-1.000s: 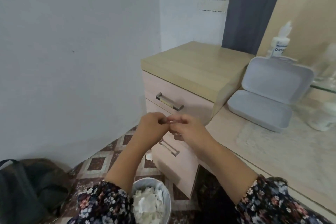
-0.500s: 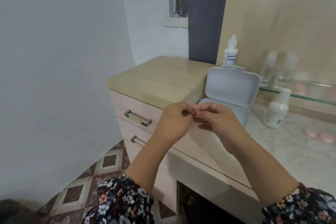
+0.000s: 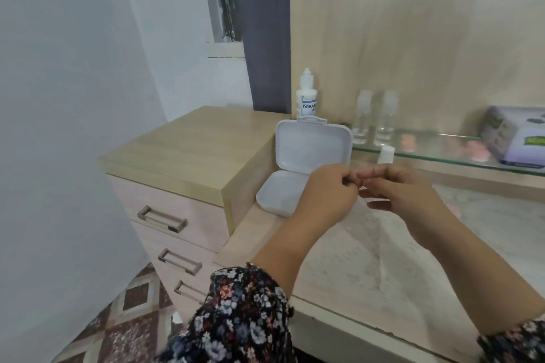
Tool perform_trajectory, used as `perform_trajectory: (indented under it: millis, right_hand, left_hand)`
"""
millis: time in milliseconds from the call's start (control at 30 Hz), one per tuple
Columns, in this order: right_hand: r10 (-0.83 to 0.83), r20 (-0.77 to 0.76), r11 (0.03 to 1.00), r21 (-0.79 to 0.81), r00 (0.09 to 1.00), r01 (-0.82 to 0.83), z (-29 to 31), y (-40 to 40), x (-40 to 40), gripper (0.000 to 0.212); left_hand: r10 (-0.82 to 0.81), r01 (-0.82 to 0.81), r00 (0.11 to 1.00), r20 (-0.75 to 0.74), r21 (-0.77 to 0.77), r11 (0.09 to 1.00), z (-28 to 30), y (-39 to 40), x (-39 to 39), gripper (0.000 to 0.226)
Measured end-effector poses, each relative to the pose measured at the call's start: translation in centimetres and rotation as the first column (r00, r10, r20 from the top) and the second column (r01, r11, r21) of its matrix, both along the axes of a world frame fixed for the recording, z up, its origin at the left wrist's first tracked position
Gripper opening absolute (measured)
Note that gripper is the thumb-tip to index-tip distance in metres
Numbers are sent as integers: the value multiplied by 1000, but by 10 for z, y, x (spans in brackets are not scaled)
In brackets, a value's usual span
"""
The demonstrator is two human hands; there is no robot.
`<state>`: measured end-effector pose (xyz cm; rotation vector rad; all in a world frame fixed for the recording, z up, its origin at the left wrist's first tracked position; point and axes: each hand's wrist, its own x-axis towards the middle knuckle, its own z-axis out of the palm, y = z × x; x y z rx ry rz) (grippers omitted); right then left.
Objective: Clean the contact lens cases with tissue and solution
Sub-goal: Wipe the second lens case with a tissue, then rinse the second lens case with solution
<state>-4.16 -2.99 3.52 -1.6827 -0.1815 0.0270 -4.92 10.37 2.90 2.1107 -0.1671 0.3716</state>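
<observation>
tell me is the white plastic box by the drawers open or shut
Open: the white plastic box has its lid standing upright behind the base, which lies flat on the counter.

Open box (image 3: 306, 162) & bottles (image 3: 307, 96) behind; bare counter (image 3: 486, 224) to rt

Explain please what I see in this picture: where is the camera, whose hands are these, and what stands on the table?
No machine here: a person wears a camera on the head, looking forward and down at their own bare hands. The left hand and right hand meet above the table, their fingers pinching something small and pinkish, too blurred to name. Behind them lies an open white box, its lid standing up. A solution bottle stands behind the box. A small white bottle shows partly behind the hands. On the glass shelf stand two clear bottles, pink objects and a purple box.
</observation>
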Motion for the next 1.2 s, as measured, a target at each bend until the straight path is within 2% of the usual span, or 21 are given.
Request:
perform_trajectory:
  millis: [167, 333, 533, 667, 767, 867, 1067, 1200]
  right_hand:
    - [-74, 23, 997, -13, 997, 74, 2, -36, 15, 19]
    - [-170, 13, 985, 3, 985, 170, -7, -66, 26, 22]
    - [-196, 24, 980, 43, 980, 194, -19, -86, 35, 24]
    - [-211, 41, 976, 54, 977, 209, -28, -91, 39, 18]
    - [-230, 75, 973, 39, 970, 228, -31, -92, 41, 11]
    - [-268, 123, 964, 40, 956, 265, -28, -91, 39, 4]
    - [-311, 239, 944, -33, 920, 327, -30, -90, 36, 15]
    - [-305, 287, 936, -85, 908, 341, -34, -94, 37, 6]
  left_hand:
    - [76, -76, 997, -6, -90, 993, -4, -26, 23, 20]
    - [109, -115, 990, -93, -66, 991, -22, -52, 43, 51]
    - [90, -105, 979, -183, -73, 992, -36, -76, 57, 68]
    - [122, -140, 970, -208, -73, 987, -41, -84, 63, 65]
    - [162, -176, 972, -173, -73, 982, -48, -82, 64, 52]
    - [127, -131, 988, -85, -45, 990, -54, -80, 63, 43]
    - [77, -99, 990, 115, 205, 974, -54, -85, 62, 38]
    - [59, -101, 984, 166, 259, 961, -52, -85, 59, 34]
